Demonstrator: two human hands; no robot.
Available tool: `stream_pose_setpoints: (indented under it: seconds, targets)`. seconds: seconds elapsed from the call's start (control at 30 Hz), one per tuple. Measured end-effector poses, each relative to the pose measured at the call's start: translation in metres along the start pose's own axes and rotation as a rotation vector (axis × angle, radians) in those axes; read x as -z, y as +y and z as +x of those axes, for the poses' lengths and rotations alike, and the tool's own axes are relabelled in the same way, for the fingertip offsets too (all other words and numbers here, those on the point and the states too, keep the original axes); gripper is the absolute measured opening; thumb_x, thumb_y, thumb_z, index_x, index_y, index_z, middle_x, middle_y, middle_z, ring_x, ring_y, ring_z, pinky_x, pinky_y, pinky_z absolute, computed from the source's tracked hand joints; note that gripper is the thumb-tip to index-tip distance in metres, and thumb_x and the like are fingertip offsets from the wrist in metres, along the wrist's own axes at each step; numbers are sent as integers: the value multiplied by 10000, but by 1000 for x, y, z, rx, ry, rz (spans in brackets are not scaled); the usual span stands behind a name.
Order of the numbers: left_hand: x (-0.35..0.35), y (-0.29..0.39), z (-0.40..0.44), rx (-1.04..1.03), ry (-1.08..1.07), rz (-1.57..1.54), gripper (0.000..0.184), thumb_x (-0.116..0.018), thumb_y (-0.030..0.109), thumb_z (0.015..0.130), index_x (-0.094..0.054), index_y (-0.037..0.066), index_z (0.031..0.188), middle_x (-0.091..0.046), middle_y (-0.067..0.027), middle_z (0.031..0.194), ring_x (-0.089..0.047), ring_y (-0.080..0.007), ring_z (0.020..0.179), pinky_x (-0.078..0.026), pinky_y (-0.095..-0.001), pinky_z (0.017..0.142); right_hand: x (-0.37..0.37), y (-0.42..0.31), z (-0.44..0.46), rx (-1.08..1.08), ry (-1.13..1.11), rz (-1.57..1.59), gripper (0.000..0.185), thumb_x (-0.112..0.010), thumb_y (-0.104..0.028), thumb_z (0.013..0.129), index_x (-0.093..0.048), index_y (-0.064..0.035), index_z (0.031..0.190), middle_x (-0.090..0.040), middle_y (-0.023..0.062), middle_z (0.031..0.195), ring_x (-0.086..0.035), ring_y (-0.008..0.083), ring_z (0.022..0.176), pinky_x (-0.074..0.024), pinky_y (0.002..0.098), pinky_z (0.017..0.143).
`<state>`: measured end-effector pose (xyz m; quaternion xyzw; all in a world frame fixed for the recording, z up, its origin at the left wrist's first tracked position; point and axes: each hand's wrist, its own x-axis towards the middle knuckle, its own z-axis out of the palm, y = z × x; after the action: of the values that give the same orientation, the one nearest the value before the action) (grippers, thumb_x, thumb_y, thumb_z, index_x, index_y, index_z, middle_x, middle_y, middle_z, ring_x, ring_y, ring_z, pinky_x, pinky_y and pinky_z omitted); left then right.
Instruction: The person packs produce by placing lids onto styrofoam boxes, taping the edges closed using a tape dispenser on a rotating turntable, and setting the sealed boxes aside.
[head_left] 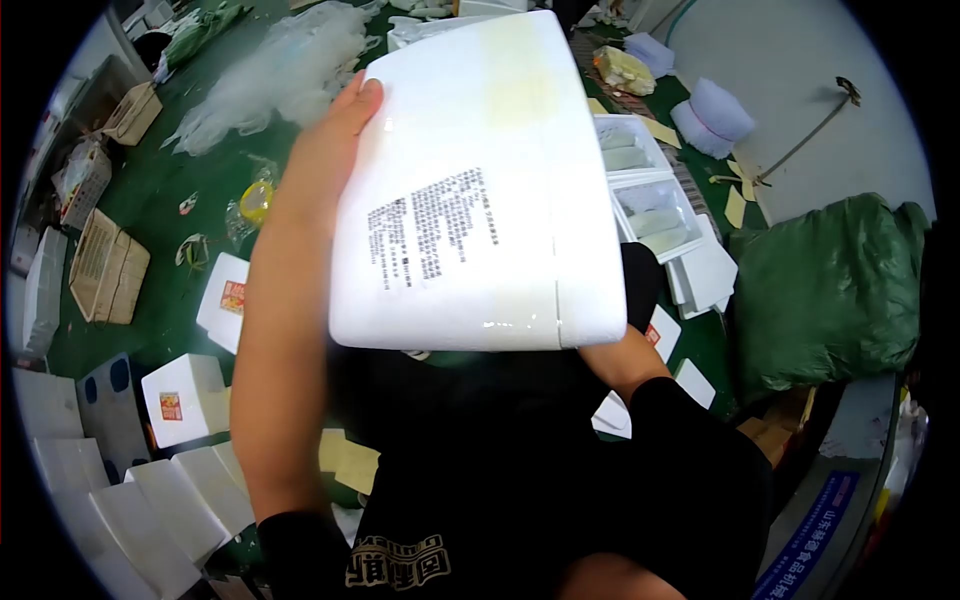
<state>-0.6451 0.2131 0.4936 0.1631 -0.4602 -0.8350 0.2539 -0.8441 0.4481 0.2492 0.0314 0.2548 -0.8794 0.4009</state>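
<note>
White foam forms the printed box (440, 140) raised before us, left of the bulging green sack (828, 290). Our left hand (345, 118) grips its left edge, thumb against the face; our right hand (608, 358) is at the lower right corner, its fingers hidden, so we cannot tell how they close. We judge the box stiff and light for its bulk, though any contents could add weight. Its smooth skin may slip and its edges dent, so it is best taken by opposite sides, palms broad, seam kept pressed together.

We count one raised box and one green sack. Up and left of the sack are two open foam boxes (641, 178) with pale packs, and one pink-banded bundle (712, 118). Far left of the sack, we count three baskets (128, 285), one yellow ring (258, 186) and two red-labelled foam pieces (200, 375).
</note>
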Motion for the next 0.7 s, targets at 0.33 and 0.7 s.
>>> stream_pose_setpoints:
  seconds: [0.33,0.7]
  targets:
    - [-14,6,6,11,28,129,584,-530,293,1020,-350,54,1521,-578,-105,1346,-572,-152,1148,-460,-286,978,-3,4,9,-23,21,4,539,-487,-401,1000,-479,-28,1388,-565,180,1326,-590,305,1173,-489,461,978]
    - [168,-147,-140,-16,726,555,520,-445,315,1043,-383,12,1462,-550,-142,1340,-557,-261,1208,-420,-340,1061,0,-59,17,-9,48,-190,550,-499,-407,995,-483,-19,1384,-576,173,1310,-602,291,1151,-496,437,965]
